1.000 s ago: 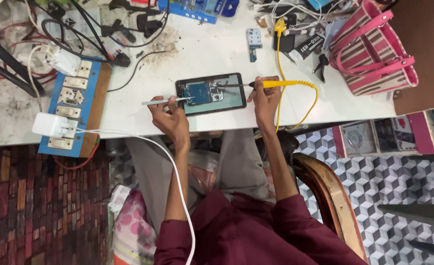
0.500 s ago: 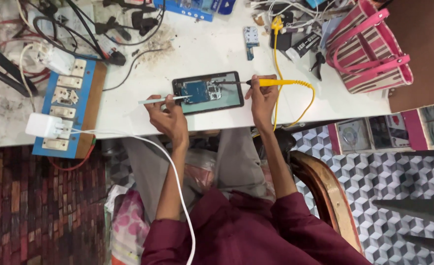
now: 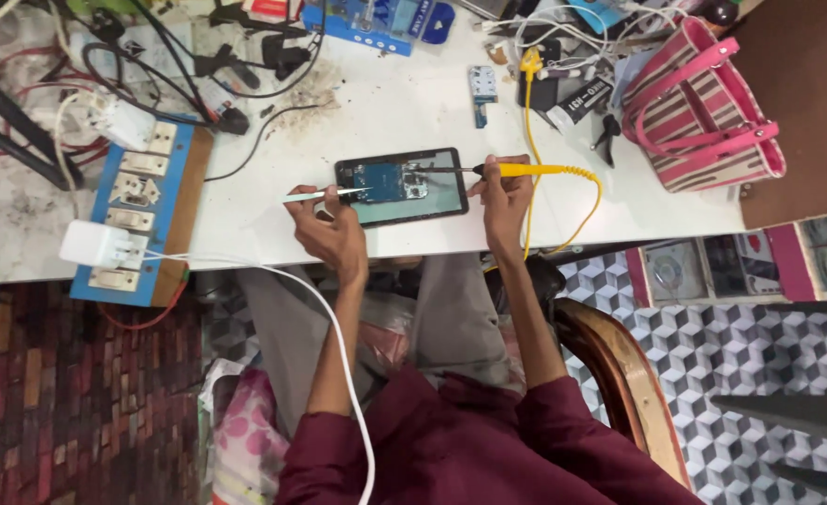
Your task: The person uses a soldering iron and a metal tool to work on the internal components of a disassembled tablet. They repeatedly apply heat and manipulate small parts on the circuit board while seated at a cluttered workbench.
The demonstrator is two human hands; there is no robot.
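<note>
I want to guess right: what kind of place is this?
Probably a small electronics repair bench: an opened phone lies on the white table, the right hand holds a yellow soldering iron, and a switchboard lies nearby.

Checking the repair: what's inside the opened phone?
Inside the phone, a blue circuit board shows, with tweezers and soldering iron tips over it. Fine parts are too small to tell.

I'm looking at an electronics repair workshop: switchboard point(image 3: 137, 201), tangled cables point(image 3: 179, 65) and soldering iron point(image 3: 525, 170) crowding the surface point(image 3: 413, 103).
</note>
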